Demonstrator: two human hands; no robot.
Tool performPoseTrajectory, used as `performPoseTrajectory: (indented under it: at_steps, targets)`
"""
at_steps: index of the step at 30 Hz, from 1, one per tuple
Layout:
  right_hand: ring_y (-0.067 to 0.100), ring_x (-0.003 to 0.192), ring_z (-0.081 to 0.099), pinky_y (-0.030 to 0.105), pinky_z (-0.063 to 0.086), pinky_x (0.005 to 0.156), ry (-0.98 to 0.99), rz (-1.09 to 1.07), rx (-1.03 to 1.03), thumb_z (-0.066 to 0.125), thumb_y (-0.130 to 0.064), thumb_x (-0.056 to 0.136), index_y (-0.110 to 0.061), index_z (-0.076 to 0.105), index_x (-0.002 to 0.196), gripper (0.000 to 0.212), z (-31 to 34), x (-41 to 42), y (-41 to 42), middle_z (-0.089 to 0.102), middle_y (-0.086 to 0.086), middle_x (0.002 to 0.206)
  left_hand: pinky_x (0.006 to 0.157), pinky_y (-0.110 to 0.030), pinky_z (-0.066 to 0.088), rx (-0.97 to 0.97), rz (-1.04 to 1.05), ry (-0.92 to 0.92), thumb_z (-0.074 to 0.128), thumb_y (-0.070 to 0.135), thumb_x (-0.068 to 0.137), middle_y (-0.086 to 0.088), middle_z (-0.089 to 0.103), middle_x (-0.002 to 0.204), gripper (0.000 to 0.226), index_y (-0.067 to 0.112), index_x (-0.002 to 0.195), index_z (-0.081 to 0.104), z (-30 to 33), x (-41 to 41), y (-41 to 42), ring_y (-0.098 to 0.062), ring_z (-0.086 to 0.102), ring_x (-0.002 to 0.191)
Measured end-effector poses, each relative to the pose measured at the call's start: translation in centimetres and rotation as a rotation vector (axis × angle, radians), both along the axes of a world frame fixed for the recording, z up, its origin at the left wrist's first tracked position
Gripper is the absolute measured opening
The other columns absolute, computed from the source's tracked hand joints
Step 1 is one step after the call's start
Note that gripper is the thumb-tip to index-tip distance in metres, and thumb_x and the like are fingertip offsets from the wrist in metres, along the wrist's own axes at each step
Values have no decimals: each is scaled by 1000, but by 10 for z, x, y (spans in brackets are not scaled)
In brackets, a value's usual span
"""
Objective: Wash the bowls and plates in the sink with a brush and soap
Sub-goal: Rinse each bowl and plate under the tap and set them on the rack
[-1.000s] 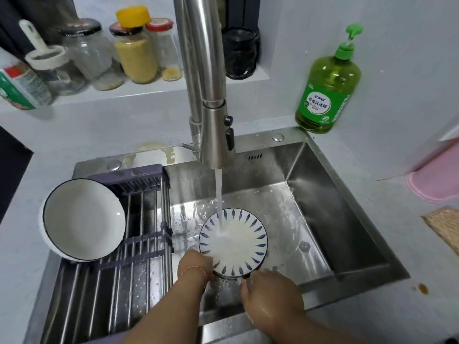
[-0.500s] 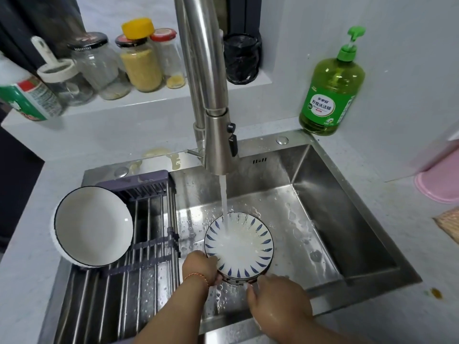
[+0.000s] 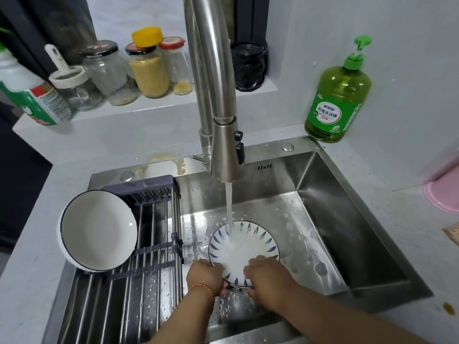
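Observation:
A small white bowl with blue leaf marks (image 3: 250,240) is held tilted in the steel sink (image 3: 347,232), under the running tap (image 3: 223,150). Water pours into it and foams. My left hand (image 3: 206,275) grips its near left rim. My right hand (image 3: 268,274) lies over the near right rim, fingers curled onto the inside. A larger white bowl with a dark rim (image 3: 98,229) leans on the drying rack (image 3: 139,274) at the left. The green soap bottle (image 3: 339,98) stands at the sink's back right corner. No brush is visible.
Several jars (image 3: 149,68) and a black container (image 3: 249,67) stand on the ledge behind the tap. A pink tub (image 3: 444,192) sits on the counter at the right. Soapy water covers the sink floor around the drain (image 3: 320,268).
My right hand has moved from below the bowl up onto its near right rim. The view has shifted slightly; the bowl stays under the water stream.

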State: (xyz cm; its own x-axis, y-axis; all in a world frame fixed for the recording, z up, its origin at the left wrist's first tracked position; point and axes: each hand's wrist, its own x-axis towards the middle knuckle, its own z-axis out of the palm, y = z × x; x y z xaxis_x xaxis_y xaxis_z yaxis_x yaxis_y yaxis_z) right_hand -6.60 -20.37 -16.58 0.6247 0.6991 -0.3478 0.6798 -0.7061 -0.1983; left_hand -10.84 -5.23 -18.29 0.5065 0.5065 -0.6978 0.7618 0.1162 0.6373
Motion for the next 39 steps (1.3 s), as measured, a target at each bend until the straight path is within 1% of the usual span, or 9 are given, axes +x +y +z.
performPoseTrajectory:
  at_steps: [3, 6, 19, 25, 29, 31, 33, 36, 39]
  targets:
    - [23, 83, 62, 25, 41, 63, -64, 202, 15, 75, -22, 69, -15, 69, 86, 19, -7, 1, 4, 64, 4, 87, 37, -23, 42, 0, 18, -10, 56, -2, 87, -10, 50, 41, 23, 4, 68, 45, 1, -1, -1, -20, 47, 30]
    - [5, 44, 51, 16, 15, 44, -88, 196, -19, 88, -39, 32, -24, 60, 47, 35, -19, 4, 4, 50, -11, 50, 39, -24, 42, 5, 35, -19, 56, -2, 87, -6, 46, 36, 27, 6, 65, 43, 5, 0, 0, -19, 45, 30]
    - [10, 35, 47, 13, 29, 34, -159, 337, -31, 82, -22, 8, -20, 59, 43, 42, -25, -8, 5, 49, -6, 44, 37, -25, 42, -11, 100, 20, 54, -3, 86, -11, 51, 43, 20, 2, 68, 48, 7, 3, -6, -20, 46, 28]
    - [9, 39, 50, 14, 32, 35, -230, 380, 24, 88, -27, 21, -22, 62, 48, 38, -23, 0, 3, 52, -9, 48, 42, -30, 53, 55, 33, 99, 52, 2, 87, -18, 64, 58, 16, -2, 71, 55, 10, 4, -15, -27, 61, 41]
    - [16, 46, 56, 18, 40, 40, -172, 364, 197, 87, -22, 45, -18, 64, 57, 26, -5, 1, 8, 58, -1, 55, 76, -38, 59, -29, 2, 127, 56, 11, 70, -21, 70, 96, 30, -4, 94, 66, 5, 9, -22, -33, 69, 85]
    - [28, 70, 62, 29, 44, 57, -79, 342, 188, 71, -13, 72, -7, 68, 77, 8, 8, 6, 6, 64, 11, 78, 59, -30, 57, -148, 106, 87, 51, 1, 87, -20, 66, 90, 23, -6, 107, 62, 9, 6, -26, -28, 68, 70]
    - [29, 86, 59, 31, 42, 68, -33, 258, 136, 49, -17, 87, -9, 68, 89, 21, 18, 12, -2, 63, 10, 93, 42, -29, 53, -272, 273, -22, 45, -3, 94, -22, 64, 86, 19, -9, 109, 57, 21, 1, -27, -30, 65, 59]
    - [19, 94, 56, 34, 47, 81, -107, -36, 352, 22, -45, 89, -18, 66, 95, 52, 21, 21, -20, 63, 0, 98, 42, -31, 54, -376, 359, -127, 48, 10, 100, -24, 62, 110, 22, -2, 118, 51, 27, -6, -25, -35, 65, 77]
    - [17, 114, 48, 34, 39, 100, -127, -436, 482, 33, -48, 90, -18, 60, 119, 50, 24, 37, -33, 58, -1, 119, 48, -31, 56, -478, 431, -234, 50, 17, 100, -23, 64, 116, 30, 0, 125, 51, 34, -7, -21, -35, 67, 88]
